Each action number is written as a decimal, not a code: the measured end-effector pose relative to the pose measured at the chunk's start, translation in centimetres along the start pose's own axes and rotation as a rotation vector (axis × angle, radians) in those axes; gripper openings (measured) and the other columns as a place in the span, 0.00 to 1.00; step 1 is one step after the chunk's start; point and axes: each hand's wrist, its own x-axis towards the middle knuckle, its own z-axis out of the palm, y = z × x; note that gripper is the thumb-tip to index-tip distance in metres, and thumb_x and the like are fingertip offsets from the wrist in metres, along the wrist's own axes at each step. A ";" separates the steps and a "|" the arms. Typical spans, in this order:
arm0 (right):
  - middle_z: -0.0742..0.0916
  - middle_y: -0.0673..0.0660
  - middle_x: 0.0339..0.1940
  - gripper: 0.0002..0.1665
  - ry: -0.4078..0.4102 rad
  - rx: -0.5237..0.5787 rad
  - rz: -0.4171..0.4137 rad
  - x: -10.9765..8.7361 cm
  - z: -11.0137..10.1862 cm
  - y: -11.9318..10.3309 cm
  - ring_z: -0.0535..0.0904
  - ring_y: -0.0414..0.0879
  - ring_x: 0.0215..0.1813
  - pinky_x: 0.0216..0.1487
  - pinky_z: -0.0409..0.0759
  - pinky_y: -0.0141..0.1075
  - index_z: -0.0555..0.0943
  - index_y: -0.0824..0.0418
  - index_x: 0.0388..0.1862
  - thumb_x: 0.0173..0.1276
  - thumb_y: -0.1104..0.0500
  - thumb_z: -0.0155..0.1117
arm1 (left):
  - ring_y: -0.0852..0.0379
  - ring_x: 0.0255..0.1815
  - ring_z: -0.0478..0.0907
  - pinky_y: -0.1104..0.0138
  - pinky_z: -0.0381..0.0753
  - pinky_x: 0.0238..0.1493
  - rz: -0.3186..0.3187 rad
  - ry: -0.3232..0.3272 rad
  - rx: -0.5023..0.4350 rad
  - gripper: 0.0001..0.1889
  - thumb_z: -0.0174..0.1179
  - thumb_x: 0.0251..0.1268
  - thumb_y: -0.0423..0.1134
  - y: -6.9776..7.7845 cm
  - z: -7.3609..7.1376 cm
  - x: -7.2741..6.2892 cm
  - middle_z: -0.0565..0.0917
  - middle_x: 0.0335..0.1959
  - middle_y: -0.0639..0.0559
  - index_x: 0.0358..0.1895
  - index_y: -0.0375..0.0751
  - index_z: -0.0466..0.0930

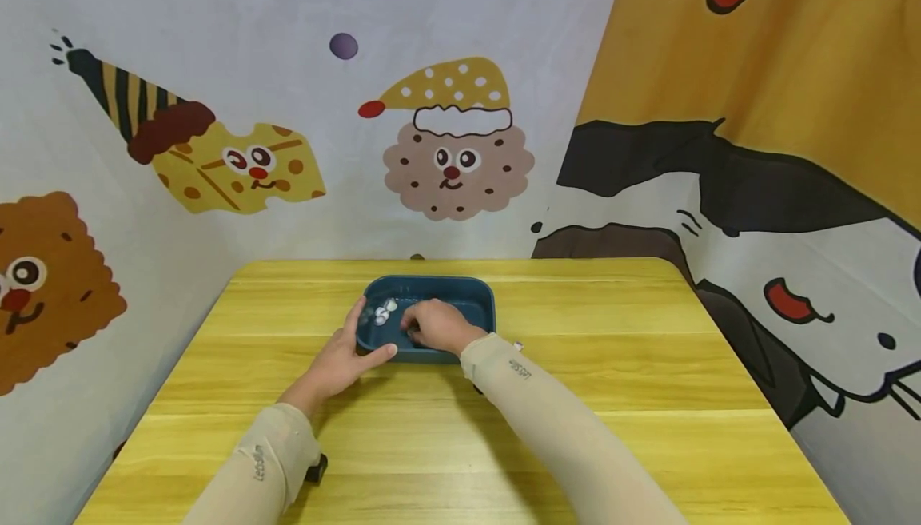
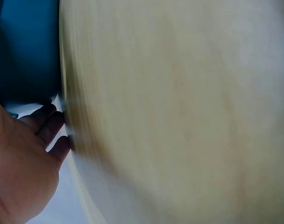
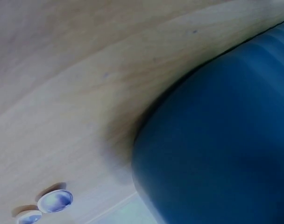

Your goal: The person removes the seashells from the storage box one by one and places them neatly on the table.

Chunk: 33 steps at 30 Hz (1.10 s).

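A dark blue rectangular tray (image 1: 475, 289) stands on the table. My left hand (image 1: 338, 361) grips its near left corner, thumb along the front wall and fingers at the left side; the left wrist view shows the fingertips at the tray's lower edge. Inside, toward the left end, lie several small shiny white pieces (image 1: 383, 313). My right hand (image 1: 437, 325) reaches into the middle of the tray, fingers bent downward, just right of those pieces. Its fingertips are partly hidden, and I cannot tell whether they hold a piece.
Two small oval white-and-blue pieces (image 3: 55, 201) lie on the wooden table (image 1: 619, 397) beyond the tray's right end. A patterned cloth (image 1: 288, 45) hangs behind the table's far edge. Dark wrist straps show at both sleeves.
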 end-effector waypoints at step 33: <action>0.93 0.52 0.55 0.13 0.013 0.047 0.083 -0.3 0.0 -0.3 0.89 0.45 0.56 0.58 0.89 0.38 0.90 0.55 0.59 0.80 0.57 0.67 | 0.23 0.85 0.53 0.28 0.60 0.80 -0.010 -0.003 0.002 0.62 0.61 0.69 0.75 0.1 -0.1 -0.1 0.49 0.88 0.28 0.87 0.67 0.21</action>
